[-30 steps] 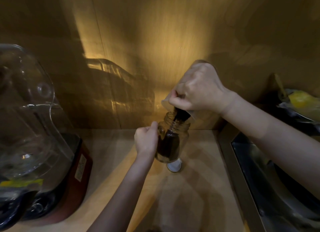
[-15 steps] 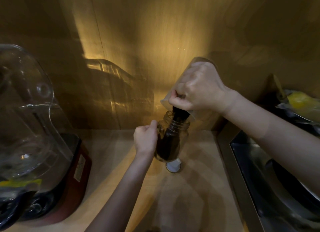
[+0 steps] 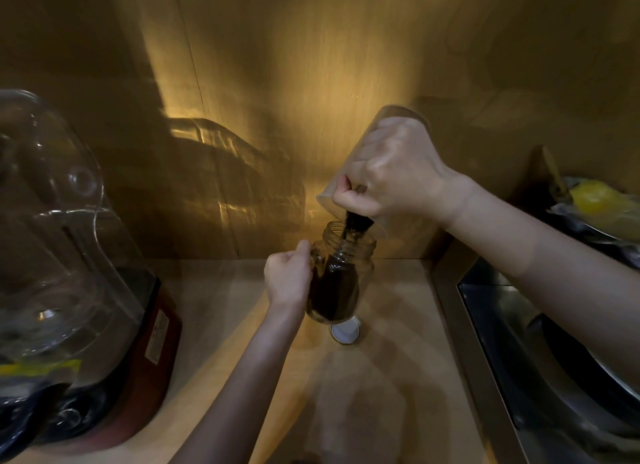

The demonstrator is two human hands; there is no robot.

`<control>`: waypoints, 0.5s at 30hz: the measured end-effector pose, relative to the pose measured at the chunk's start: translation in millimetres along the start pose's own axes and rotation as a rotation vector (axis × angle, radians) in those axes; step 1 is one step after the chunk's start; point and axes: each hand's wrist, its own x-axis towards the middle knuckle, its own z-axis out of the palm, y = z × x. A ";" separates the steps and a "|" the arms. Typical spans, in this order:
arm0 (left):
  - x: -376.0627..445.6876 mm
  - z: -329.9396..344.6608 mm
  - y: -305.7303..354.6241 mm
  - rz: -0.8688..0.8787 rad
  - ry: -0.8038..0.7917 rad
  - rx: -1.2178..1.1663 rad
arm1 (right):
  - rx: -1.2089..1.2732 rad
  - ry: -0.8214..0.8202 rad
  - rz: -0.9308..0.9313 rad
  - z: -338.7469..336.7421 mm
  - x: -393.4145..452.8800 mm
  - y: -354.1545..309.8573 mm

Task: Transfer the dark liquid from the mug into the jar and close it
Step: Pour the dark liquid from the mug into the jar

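A clear glass jar (image 3: pixel 341 276) stands on the wooden counter, mostly filled with dark liquid. My left hand (image 3: pixel 289 276) grips its left side. My right hand (image 3: pixel 391 176) holds a translucent mug (image 3: pixel 391 121) steeply tipped above the jar, its rim over the jar's mouth. A dark stream (image 3: pixel 353 228) runs from the mug's rim into the jar. The jar's round lid (image 3: pixel 345 332) lies flat on the counter just in front of the jar, touching neither hand.
A blender with a clear cover and red base (image 3: pixel 145 342) fills the left side. A steel sink (image 3: pixel 540 359) lies to the right, with a yellow object (image 3: pixel 595 197) behind it. A wooden wall (image 3: pixel 311 65) closes the back.
My right hand has tipped the mug steeper, its base rising. The dark liquid in the jar stands higher. My left hand has stayed on the jar.
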 end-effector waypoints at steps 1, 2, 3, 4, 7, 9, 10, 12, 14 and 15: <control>0.1 0.2 0.1 -0.001 0.001 -0.001 | -0.001 0.002 -0.008 -0.4 0.5 -0.3; 0.0 0.2 0.5 -0.001 -0.002 -0.002 | 0.000 0.004 -0.018 -0.8 0.9 -1.0; -0.2 0.1 0.9 -0.002 -0.003 -0.002 | 0.000 0.008 -0.023 -1.0 1.2 -1.6; -0.6 0.0 1.9 -0.001 -0.002 0.000 | -0.001 0.012 -0.024 -1.1 1.3 -1.9; -1.0 -0.2 2.3 0.001 0.002 0.000 | 0.007 0.013 -0.032 -1.4 1.0 -2.0; -2.1 -0.1 3.2 -0.002 0.009 0.001 | 0.013 0.016 -0.044 -2.9 0.8 -1.6; -2.4 0.0 3.5 -0.004 0.005 0.000 | 0.010 0.021 -0.045 -3.5 1.1 -1.2; -3.3 0.2 4.2 -0.011 -0.001 0.000 | 0.000 0.023 -0.045 -4.0 1.8 -0.7; -4.6 -0.3 5.1 -0.014 0.000 -0.002 | 0.004 0.021 -0.061 -4.5 2.5 -0.8; -4.7 -0.7 5.0 -0.013 -0.004 -0.004 | 0.006 0.023 -0.068 -5.0 2.6 -0.5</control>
